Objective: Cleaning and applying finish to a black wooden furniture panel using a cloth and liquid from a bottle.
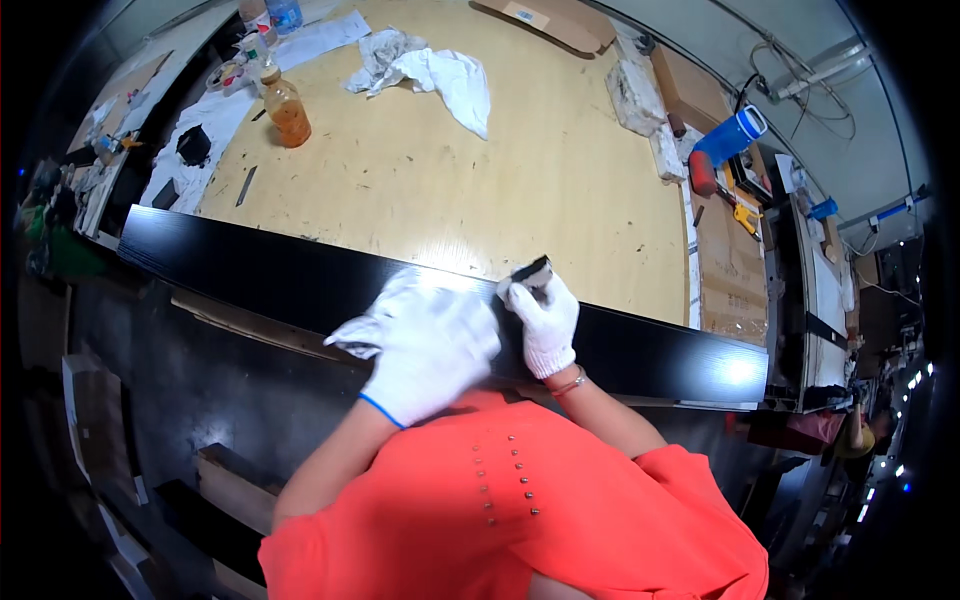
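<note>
A long black board point(670, 355) lies across the near edge of the table, its surface showing a fine grain. My left hand point(425, 340), in a white knit glove with a blue cuff, is over the middle of the board and blurred by motion. A crumpled white cloth point(358, 336) with grey patches sticks out from under it. My right hand point(545, 325), also gloved, rests at the board just beside it. Its fingers are closed on a small black-topped block point(534, 270) with a pale side, partly covered by the fingers.
Beyond the board stretches a pale wooden tabletop point(400, 190). An amber bottle point(286, 108), black pieces point(193, 146) on paper and a white rag point(445, 82) lie to the far left. At right are a blue jug point(730, 136), a yellow-handled tool point(745, 218) and cardboard point(733, 270).
</note>
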Motion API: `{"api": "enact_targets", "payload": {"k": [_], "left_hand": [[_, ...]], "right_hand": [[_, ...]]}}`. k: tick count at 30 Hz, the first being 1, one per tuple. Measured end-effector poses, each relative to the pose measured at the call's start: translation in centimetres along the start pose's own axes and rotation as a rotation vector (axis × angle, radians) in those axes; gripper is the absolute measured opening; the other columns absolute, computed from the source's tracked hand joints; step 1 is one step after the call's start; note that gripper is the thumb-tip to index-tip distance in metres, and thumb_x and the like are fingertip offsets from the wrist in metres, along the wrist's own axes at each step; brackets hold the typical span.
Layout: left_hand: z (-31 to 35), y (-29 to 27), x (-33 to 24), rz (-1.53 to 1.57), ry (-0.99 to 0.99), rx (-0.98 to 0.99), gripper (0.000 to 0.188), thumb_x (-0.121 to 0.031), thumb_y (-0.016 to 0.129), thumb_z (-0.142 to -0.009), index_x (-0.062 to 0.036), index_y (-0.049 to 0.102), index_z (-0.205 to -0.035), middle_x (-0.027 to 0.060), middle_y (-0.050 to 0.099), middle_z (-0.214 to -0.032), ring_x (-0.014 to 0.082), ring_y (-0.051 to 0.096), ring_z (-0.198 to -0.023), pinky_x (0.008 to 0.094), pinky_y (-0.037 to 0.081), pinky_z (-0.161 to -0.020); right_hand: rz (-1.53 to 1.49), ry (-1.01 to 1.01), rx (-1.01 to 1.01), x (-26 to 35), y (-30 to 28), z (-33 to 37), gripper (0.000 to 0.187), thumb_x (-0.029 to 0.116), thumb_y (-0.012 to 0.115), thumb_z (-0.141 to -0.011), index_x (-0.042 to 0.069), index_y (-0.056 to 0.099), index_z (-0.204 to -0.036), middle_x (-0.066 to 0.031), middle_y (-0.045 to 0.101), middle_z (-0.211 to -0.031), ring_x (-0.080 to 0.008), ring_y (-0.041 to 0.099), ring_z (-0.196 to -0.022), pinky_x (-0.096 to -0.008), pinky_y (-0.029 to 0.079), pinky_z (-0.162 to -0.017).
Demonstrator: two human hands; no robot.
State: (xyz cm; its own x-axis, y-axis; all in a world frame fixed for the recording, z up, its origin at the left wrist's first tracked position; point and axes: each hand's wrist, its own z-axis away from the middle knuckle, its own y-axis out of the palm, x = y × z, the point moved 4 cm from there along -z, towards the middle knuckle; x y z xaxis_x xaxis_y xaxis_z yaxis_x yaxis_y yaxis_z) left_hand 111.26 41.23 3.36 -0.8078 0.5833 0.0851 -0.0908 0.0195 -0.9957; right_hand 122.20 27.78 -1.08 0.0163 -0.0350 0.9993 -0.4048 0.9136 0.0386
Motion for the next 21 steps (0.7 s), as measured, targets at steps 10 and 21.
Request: {"api": "enact_targets", "payload": {"k": [10,21], "left_hand": [[-12.3,3.3,12.5,0.02,0.407,-0.368,0.028,-0.024,0.052,-0.099,-0.0064,0.066,-0.115,0.0191,0.059,-0.107,0.034,0.059,-0.096,0.046,0.048,-0.091],[-12.0,4.9,22.5,0.312,0.289,-0.566,0.021,-0.016,0.047,-0.102,-0.0059,0.066,-0.098,0.0116,0.061,-0.094,0.0252,0.056,-0.087,0.037,0.047,-0.08]], "right_hand": [[-0.189,0.015,0.023,-1.3,-1.4,0.0,0.009,0.004,0.069,-0.088,-0.002,0.064,-0.093,-0.006,0.067,-0.093,-0.013,0.061,-0.082,-0.0274,0.049,-0.078],[-0.125,0.043,0.124,-0.7,-0.9,0.2,0.012,0.007,0.071,-0.087,-0.002,0.063,-0.09,-0.0088,0.068,-0.091,-0.0147,0.063,-0.083,-0.027,0.05,-0.076]]}}
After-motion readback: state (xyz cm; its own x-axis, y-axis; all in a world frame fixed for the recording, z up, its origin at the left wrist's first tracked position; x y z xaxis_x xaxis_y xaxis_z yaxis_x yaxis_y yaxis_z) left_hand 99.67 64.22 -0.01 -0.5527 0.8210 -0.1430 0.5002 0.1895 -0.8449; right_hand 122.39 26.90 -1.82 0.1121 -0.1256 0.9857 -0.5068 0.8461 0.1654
